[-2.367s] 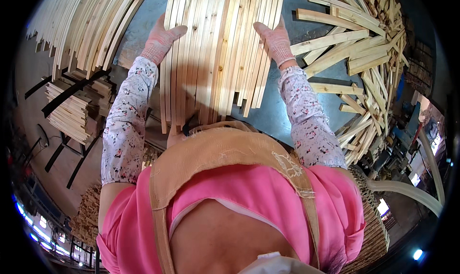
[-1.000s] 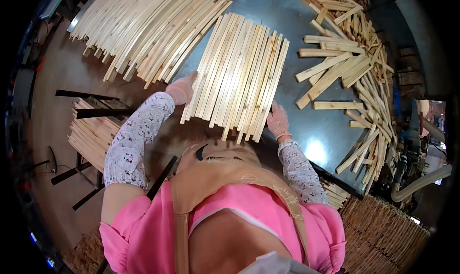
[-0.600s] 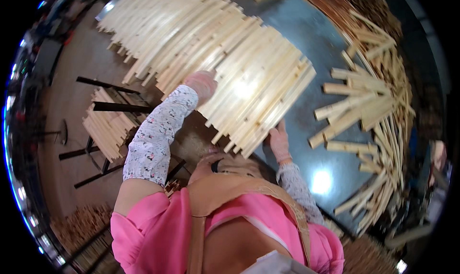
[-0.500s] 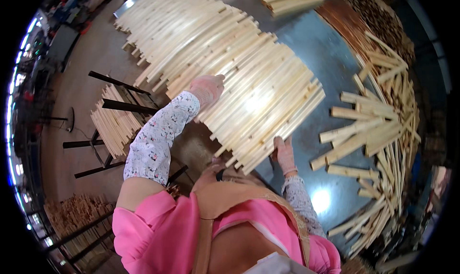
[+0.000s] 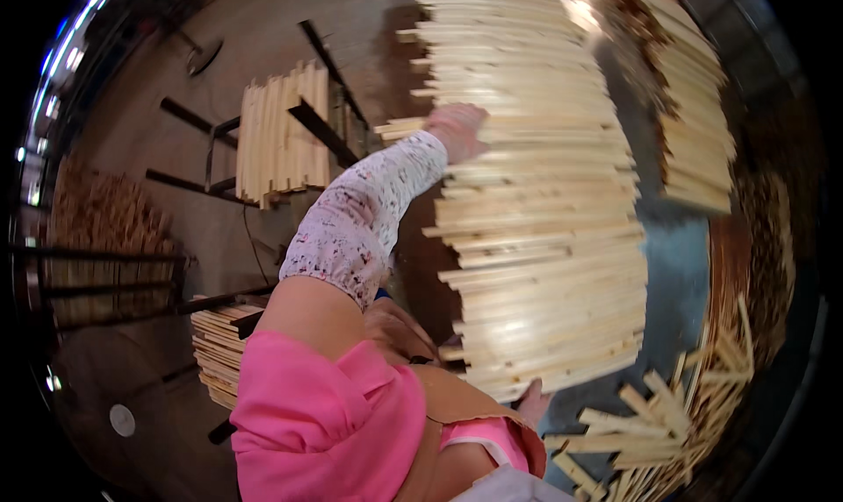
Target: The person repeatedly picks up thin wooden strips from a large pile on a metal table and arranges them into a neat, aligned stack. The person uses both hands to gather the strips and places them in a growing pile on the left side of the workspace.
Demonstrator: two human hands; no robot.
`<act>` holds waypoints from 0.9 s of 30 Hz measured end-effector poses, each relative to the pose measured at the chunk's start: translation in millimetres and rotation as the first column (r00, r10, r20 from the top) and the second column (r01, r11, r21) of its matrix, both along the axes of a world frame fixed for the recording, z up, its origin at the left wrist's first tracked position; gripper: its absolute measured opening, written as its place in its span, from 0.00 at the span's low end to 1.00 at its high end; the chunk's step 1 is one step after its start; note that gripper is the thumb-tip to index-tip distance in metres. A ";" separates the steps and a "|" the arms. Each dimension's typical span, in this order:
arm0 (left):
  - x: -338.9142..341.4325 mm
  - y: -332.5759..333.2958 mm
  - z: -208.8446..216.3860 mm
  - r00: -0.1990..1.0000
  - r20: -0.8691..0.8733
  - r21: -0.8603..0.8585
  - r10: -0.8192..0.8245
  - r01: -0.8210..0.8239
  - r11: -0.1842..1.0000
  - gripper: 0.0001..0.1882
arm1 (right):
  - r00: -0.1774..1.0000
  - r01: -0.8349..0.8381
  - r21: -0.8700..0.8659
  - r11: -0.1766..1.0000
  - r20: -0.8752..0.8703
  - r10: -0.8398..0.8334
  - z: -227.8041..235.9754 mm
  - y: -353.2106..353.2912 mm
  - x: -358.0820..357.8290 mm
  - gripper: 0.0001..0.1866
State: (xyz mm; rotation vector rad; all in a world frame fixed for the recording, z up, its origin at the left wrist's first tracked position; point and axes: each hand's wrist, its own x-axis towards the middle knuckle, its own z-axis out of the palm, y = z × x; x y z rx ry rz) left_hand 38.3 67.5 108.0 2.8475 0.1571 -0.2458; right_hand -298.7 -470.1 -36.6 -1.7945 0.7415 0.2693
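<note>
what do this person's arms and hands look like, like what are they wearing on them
The left hand appears to wear a pale pink glove. A white forearm sleeve with a small, dark and pinkish print covers the left forearm, below a loose bright pink short sleeve. Little of the right hand shows, too blurred for detail.

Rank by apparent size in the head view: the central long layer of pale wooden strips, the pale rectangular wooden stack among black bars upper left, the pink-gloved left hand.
1. Long layer of pale strips
2. Rectangular stack
3. Left hand, clearly smallest
</note>
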 end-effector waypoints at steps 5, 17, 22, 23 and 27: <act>-59.2 165.6 39.7 0.936 0.134 -0.095 0.325 -0.314 0.945 0.34 | 0.992 0.003 -0.459 0.889 -0.113 -0.061 10.4 21.1 17.1 0.37; -187.1 470.1 -303.6 0.406 0.091 -0.087 0.909 -0.906 0.413 0.31 | 0.917 0.093 -0.263 0.960 -0.354 -0.185 -1.2 34.5 36.3 0.27; -159.6 409.8 -379.5 0.441 -0.088 -0.201 0.893 -0.886 0.418 0.32 | 0.818 -0.443 -0.751 0.489 -0.562 -0.124 -7.8 27.1 33.5 0.26; -165.8 402.3 -377.0 0.453 -0.126 -0.253 0.883 -0.875 0.413 0.32 | 0.822 -0.434 -0.749 0.500 -0.556 -0.120 -6.9 27.4 32.7 0.26; -233.2 354.8 -316.8 0.858 -0.054 -0.037 0.511 -0.513 0.858 0.30 | 0.855 -0.193 -0.686 0.701 -0.468 -0.223 1.4 32.5 29.8 0.30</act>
